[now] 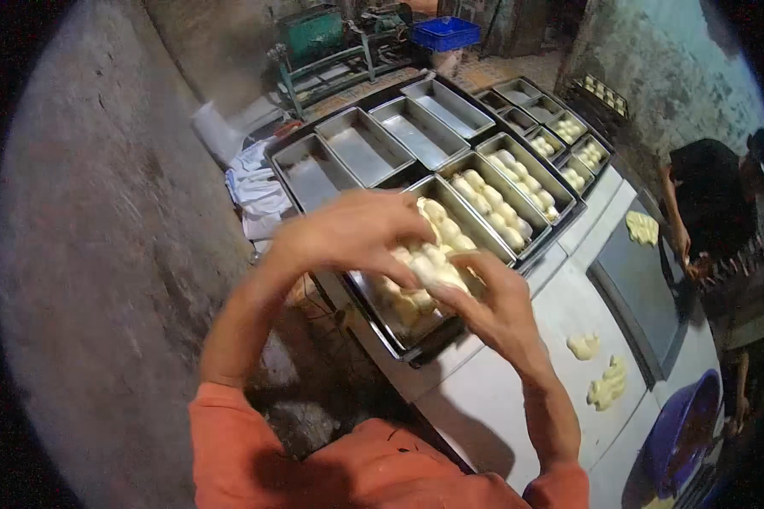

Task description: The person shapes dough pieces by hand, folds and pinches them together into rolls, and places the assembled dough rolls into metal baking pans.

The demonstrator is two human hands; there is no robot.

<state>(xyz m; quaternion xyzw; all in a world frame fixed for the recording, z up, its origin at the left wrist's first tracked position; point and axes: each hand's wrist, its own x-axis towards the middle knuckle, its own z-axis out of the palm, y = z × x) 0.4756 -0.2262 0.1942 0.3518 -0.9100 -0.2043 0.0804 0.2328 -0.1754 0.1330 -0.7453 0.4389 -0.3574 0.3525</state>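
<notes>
Head view: I see my left hand (348, 233) and right hand (492, 301) both gripping one dough strip (429, 267) over the nearest loaf tin (399, 335); four empty tins (382, 140) lie beyond it.

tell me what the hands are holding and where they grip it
Both hands, left hand and right hand, hold a dough piece by its ends over a loaf pan.

The loaf tins (361, 148) were dull grey metal, scuffed yet faintly shiny on their floors. The dough pieces (429, 267) under the hands looked pale, soft and smooth with a slight sheen. The worktop (484, 390) was a matt, floury white surface. The wall (102, 254) was rough, mottled plaster. The basin (683, 428) was glossy purple plastic, and the sleeves (246, 450) were matt orange cloth
</notes>
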